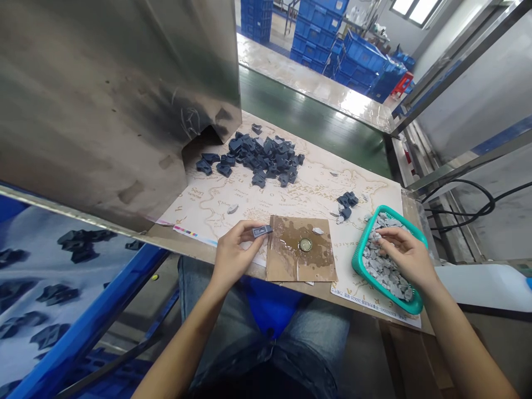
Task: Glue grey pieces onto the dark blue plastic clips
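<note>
grey pcs (384, 266) too small to ID, blue crates (320, 33) cut off

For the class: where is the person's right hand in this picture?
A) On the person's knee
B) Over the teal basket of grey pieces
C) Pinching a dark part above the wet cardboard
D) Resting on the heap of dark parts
B. The right hand is over the teal basket, with its fingers at the grey pieces.
</note>
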Available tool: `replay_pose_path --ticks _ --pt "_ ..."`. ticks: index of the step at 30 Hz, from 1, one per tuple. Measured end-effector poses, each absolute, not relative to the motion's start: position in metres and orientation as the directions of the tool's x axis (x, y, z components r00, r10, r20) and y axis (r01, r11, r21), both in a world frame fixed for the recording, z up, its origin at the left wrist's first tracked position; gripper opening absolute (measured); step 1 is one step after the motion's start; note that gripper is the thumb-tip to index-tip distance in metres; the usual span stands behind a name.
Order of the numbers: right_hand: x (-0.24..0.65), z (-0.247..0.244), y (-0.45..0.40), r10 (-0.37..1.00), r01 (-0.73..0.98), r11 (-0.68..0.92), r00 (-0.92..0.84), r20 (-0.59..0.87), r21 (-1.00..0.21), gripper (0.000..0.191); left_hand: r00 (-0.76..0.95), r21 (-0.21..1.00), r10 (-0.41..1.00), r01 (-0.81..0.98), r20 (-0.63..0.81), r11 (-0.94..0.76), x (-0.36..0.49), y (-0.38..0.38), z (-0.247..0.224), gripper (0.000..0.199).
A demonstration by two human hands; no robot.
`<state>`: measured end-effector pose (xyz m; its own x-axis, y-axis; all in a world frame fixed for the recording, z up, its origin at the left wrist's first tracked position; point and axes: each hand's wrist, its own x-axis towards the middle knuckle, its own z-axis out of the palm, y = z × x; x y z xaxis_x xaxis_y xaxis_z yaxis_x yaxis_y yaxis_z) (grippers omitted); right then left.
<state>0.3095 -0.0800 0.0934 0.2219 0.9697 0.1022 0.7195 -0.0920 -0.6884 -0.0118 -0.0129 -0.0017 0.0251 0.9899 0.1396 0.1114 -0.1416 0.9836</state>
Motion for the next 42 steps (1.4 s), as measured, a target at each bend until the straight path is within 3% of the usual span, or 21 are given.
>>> replay_pose_path --ticks 5,10,16,20,25,28,32,38,42 --pt "0.277 0.103 -0.079 0.94 0.349 -0.116 0.341 0.011 -0.93 0.031 0.027 0.981 0.989 0.128 0.145 -0.147 -0.012 -0.014 -0.001 0.02" --pt "0.253 0.103 -0.075 0.954 0.129 -0.123 0.287 -0.082 -0.984 0.032 0.023 0.977 0.985 0.121 0.172 -0.173 -0.011 -0.013 -0.001 0.017" --pt "0.235 0.091 -0.061 0.973 0.329 -0.168 0.208 -0.102 -0.929 0.043 0.028 0.981 0.986 0.098 0.166 -0.168 -0.012 -0.012 -0.001 0.017" --pt "0.224 0.083 -0.053 0.994 0.554 -0.107 0.056 -0.091 -0.825 0.032 0.033 0.985 0.989 0.093 0.144 -0.146 -0.012 -0.011 -0.001 0.02" --pt "0.215 0.075 -0.047 0.982 0.755 0.157 -0.188 0.019 -0.637 0.02 0.042 0.986 0.99 0.098 0.132 -0.136 -0.012 -0.01 0.0 0.018" --pt "0.211 0.071 -0.044 0.939 0.775 0.327 -0.331 0.092 -0.542 0.017 0.043 0.987 0.991 0.086 0.129 -0.133 -0.013 -0.01 0.001 0.018" --pt "0.21 0.067 -0.039 0.889 0.762 0.44 -0.446 0.107 -0.475 0.018 0.042 0.991 0.99 -0.032 0.134 -0.132 -0.014 -0.011 0.004 0.017" --pt "0.211 0.072 -0.037 0.893 0.751 0.435 -0.432 0.129 -0.496 0.015 0.074 0.963 0.997 -0.269 0.035 -0.013 -0.006 -0.033 0.015 0.02" --pt "0.205 0.09 -0.047 0.939 0.744 0.343 -0.252 0.235 -0.573 0.011 0.148 0.936 0.989 -0.348 0.005 0.048 0.0 -0.047 0.021 0.024"
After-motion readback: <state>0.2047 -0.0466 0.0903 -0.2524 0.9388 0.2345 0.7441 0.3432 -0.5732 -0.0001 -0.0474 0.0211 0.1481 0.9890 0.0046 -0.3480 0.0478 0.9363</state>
